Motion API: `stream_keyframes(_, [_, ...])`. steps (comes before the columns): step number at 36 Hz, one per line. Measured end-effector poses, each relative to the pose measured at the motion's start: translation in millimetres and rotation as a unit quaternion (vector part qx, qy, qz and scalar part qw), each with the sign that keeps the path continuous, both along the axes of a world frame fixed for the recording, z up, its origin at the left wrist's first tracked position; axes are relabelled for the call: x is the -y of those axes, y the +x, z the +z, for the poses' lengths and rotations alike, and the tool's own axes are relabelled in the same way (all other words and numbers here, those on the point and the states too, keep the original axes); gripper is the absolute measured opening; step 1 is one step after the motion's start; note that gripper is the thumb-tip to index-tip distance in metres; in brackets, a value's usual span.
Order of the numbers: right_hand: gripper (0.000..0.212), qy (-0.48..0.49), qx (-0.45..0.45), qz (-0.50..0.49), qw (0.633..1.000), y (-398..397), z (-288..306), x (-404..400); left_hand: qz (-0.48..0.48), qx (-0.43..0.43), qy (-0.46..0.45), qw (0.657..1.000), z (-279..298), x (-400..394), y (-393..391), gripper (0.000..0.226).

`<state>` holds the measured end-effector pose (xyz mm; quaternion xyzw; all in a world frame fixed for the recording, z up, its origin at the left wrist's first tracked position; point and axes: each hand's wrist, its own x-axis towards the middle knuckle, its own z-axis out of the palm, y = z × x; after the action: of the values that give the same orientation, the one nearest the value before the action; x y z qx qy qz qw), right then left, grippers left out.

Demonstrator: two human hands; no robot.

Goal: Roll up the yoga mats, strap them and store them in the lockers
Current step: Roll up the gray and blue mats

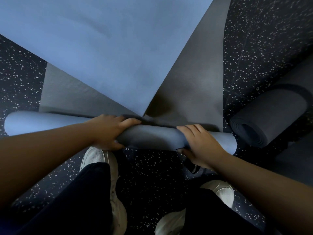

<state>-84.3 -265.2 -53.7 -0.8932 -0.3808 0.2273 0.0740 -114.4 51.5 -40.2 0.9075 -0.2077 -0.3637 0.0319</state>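
1. Across the rolled end of the blue yoga mat (149,136) you are gripping with both hands: your left hand (110,131) is curling over the top of the roll with its thumb tucked beneath, and your right hand (201,146) is wrapping it the same way nearer the right end.

2. Between your hands the roll is lying crosswise in front of your white sneakers (96,156), its long axis running left to right, while the unrolled sheet is stretching straight away from you. The coming turns will need to go forward, at right angles to that axis. Your hands are sitting about equally near the roll, though the left end (33,122) is reaching far beyond your left hand and looks likelier to wander.

3. Foam is giving the mat a smooth, matte, slightly cushioned blue face. A grey mat (194,92) with a fine ribbed texture is spreading flat underneath it, skewed to a different angle.

4. Just beside the roll's right end, a dark rolled mat (269,114) is lying as a fat spiral-ended cylinder.

5. Beneath everything, the speckled rubber floor (152,173) is looking dark and grippy. No strap or locker is clearly showing.
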Motion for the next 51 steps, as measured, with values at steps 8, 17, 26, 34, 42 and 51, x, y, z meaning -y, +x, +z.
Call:
stream_keyframes(8, [0.055,0.014,-0.015,-0.035,0.999,9,3,0,0.067,0.039,0.041,0.996,9,9,15,0.132])
stream_keyframes(17, [0.055,-0.004,-0.012,-0.076,0.997,0,5,-5,0.059,0.058,0.097,0.992,11,15,37,0.097])
stream_keyframes(26, [0.055,-0.084,0.061,-0.121,0.987,21,6,-19,0.086,0.113,0.007,0.99,5,11,27,0.09])
stream_keyframes(34, [0.051,-0.107,0.089,-0.13,0.982,38,6,-26,0.06,0.127,-0.008,0.99,-3,15,20,0.095])
stream_keyframes(42, [0.039,-0.044,0.126,-0.159,0.978,36,8,-31,0.147,0.047,0.026,0.988,-1,17,31,0.082])
stream_keyframes(51, [0.054,-0.03,0.15,-0.119,0.981,-2,3,-18,0.153,0.031,0.06,0.986,2,18,45,0.077])
